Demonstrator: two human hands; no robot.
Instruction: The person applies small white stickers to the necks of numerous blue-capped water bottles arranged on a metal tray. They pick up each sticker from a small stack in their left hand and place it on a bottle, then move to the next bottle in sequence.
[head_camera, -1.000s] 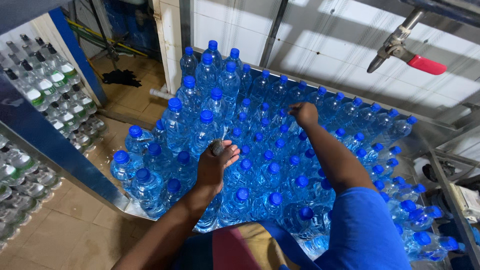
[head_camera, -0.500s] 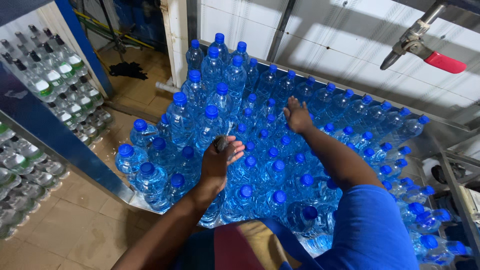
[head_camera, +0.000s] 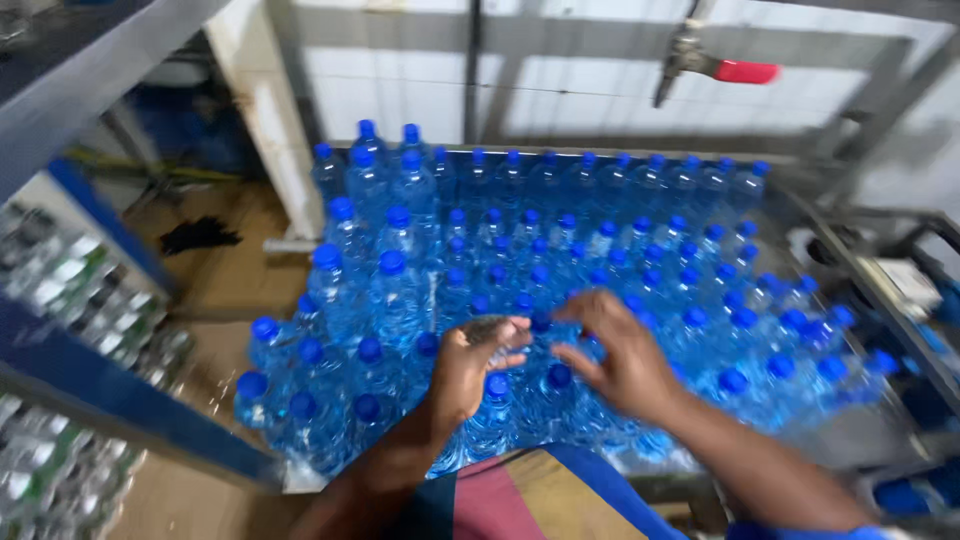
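Observation:
Many clear water bottles with blue caps (head_camera: 560, 250) stand packed together on a metal table (head_camera: 850, 290) in front of me. My left hand (head_camera: 470, 370) hovers over the near bottles with its fingers closed on a small grey object (head_camera: 488, 328); I cannot tell what it is. Just to its right, my right hand (head_camera: 615, 355) is blurred, with fingers apart and nothing in them, over the bottle caps. A taller group of bottles (head_camera: 375, 270) rises at the left side of the table.
A red-handled valve (head_camera: 745, 72) hangs on the wall above the table's far right. A white pillar (head_camera: 265, 120) stands at the left. A blue-framed rack (head_camera: 70, 300) with more bottles runs along my left, and a dark item (head_camera: 200, 235) lies on the tiled floor.
My right hand has drawn back from the far bottles to just beside my left hand. The left hand has stayed over the near bottles, still holding the grey object.

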